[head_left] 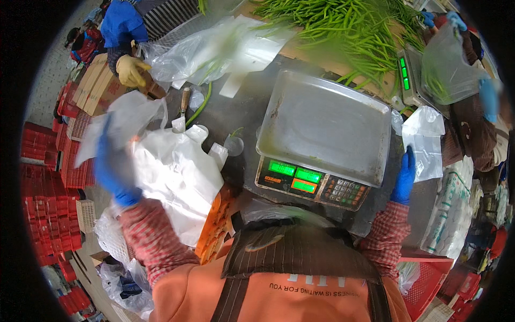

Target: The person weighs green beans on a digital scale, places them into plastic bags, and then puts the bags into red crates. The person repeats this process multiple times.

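My left hand (pixel 114 173), in a blue glove, is blurred at the left, against a translucent plastic bag (pixel 124 112). Whether its fingers grip that bag is unclear. Below and to its right lies a pile of white plastic bags (pixel 177 165). My right hand (pixel 403 177), also blue-gloved, is at the left edge of a flat clear plastic bag (pixel 424 141); its grip is hidden. Between my hands stands a digital scale (pixel 291 177) with lit green displays. Its metal pan (pixel 326 124) holds only small green scraps.
Long green peppers (pixel 346 32) are heaped at the far side. A wooden-handled tool (pixel 185 100) lies left of the scale. Across the table is a person's yellow-gloved hand (pixel 132 70). At right, another person's blue-gloved hand (pixel 489 98) is near a bag on a second scale (pixel 410 76).
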Available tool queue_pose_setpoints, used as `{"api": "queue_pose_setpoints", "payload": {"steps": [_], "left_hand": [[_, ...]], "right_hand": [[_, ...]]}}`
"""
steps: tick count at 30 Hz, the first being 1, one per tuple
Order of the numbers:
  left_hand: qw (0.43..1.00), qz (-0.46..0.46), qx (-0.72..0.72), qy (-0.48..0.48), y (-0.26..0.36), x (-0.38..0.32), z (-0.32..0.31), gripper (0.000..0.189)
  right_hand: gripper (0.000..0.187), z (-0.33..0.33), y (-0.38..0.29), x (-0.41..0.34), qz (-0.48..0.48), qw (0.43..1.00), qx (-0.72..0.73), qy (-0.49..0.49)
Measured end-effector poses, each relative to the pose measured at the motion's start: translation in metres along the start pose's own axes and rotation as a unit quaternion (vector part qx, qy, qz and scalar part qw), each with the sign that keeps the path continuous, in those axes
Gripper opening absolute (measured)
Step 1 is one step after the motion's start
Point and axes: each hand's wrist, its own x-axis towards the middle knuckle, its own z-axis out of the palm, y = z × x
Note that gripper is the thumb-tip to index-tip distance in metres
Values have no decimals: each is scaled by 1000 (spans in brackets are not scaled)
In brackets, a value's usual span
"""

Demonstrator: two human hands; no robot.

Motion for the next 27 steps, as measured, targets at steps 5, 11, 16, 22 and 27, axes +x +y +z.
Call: {"api": "queue_pose_setpoints", "payload": {"steps": [5,11,16,22,27], "left_hand": [[993,-8,-8,-114,7,-52,125,45],[990,1,-1,-138,7,-88,167,36],[989,2,-31,-148,4,-86,166,34],[989,6,-22,-148,3,-88,168,33],[985,0,-9,-170,5,-87,166,33]], "right_hand": [[54,115,-88,9,-335,875,-297,-185],[60,190,-49,-3,-359,779,-445,-258],[51,165,-66,16,-308,832,-297,-354],[32,29,-36,27,-113,992,45,-34],[39,-45,97,-41,-25,929,-363,64]]}}
